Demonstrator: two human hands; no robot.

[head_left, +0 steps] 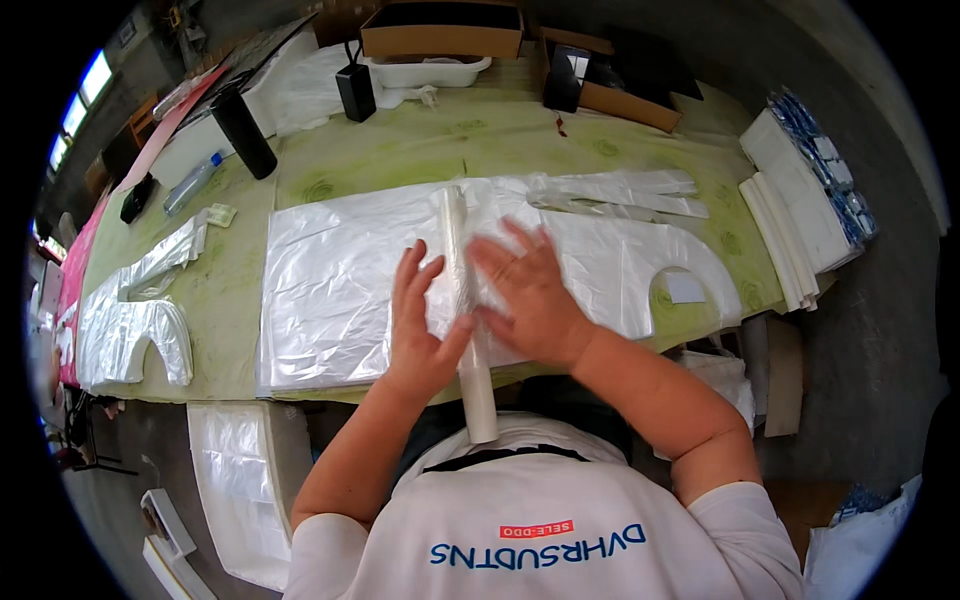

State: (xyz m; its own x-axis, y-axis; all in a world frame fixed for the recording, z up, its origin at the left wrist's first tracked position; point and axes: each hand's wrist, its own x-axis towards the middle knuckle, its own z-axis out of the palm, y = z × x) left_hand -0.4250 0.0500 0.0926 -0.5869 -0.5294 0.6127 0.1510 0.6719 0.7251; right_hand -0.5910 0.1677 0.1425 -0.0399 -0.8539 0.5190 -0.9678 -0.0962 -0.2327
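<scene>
Across a stack of clear plastic sheets [330,280], shaped like aprons with a rounded cut-out at the right end, lies a narrow whitish roll of thin plastic [478,395]. Its near end reaches over the table edge toward my waist. My left hand [415,335] is at the roll's left side, fingers stretched out and the thumb against or just over it. From the right, my right hand [535,295] rests at or just above the roll with spread, slightly blurred fingers. Whether either palm presses on the roll, I cannot tell.
A folded clear plastic piece [135,320] lies at left, near a bottle [192,185] and a black cylinder [244,133]. Cardboard boxes [440,40] and a small black box [355,92] stand at the back. White rolls [780,245] and stacked packs [800,190] line the right edge.
</scene>
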